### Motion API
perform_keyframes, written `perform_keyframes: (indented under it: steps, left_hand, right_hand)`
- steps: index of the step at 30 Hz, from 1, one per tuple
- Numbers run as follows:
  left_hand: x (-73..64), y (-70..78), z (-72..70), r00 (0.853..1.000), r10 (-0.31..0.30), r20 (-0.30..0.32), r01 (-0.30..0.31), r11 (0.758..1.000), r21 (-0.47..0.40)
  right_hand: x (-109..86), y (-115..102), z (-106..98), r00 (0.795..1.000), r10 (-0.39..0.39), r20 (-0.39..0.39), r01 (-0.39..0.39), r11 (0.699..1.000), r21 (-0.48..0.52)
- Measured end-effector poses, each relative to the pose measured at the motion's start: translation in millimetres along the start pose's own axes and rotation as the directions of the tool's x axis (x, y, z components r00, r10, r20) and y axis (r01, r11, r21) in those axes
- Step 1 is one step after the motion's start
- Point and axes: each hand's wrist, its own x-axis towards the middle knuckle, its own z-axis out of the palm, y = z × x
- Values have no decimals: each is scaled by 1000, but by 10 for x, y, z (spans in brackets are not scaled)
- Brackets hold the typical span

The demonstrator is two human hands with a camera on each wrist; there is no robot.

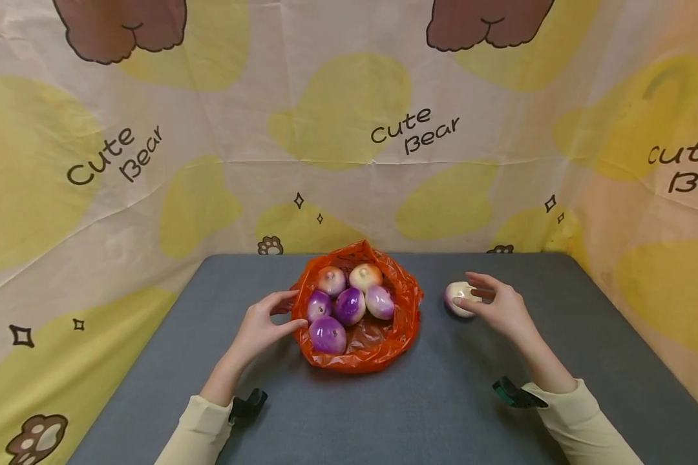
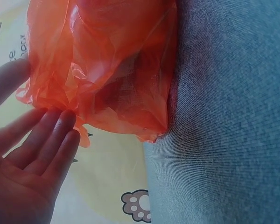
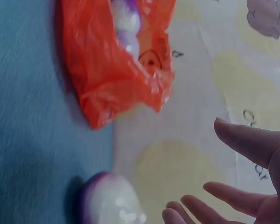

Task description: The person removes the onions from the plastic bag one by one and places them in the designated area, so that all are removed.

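Note:
An orange-red plastic bag (image 1: 408, 323) stands with its mouth spread wide on the table, holding several purple-and-white onions (image 1: 327, 336). My left hand (image 1: 262, 325) is at the bag's left side, its thumb at the rim and the fingers along the outside. In the left wrist view, nearly straight fingertips (image 2: 65, 122) meet the crinkled plastic. To the right of the bag, a single white-and-purple onion (image 1: 455, 298) lies on the table. My right hand (image 1: 505, 311) hovers over it, thumb and fingers spread apart. The right wrist view shows a gap between those fingers (image 3: 233, 198) and the onion (image 3: 107, 200).
The grey table (image 1: 372, 420) ends at the back against a hanging cloth (image 1: 337, 129) printed with bears, paw prints and lettering. A black strap device (image 1: 249, 405) sits on the left wrist, and a similar one (image 1: 518, 392) on the right.

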Motion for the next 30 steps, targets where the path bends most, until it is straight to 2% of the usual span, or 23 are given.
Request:
perform_keyframes:
  steps: [9,17,24,30]
  left_hand:
    - [0,3,-5,1000,9,2,-9,1000,-12]
    - [-8,5,3,1000,7,5,-7,1000,-12]
    - [-5,16,8,1000,12,6,-11,1000,-14]
    - [-3,17,3,1000,20,2,-20,1000,-5]
  right_hand:
    - [18,-182,198,999,-53,12,52,997,61]
    - [90,-312,388,995,-99,34,96,993,71]
    - [124,-452,565,987,-136,86,120,978,168]
    - [144,-548,769,978,-186,99,166,970,180]
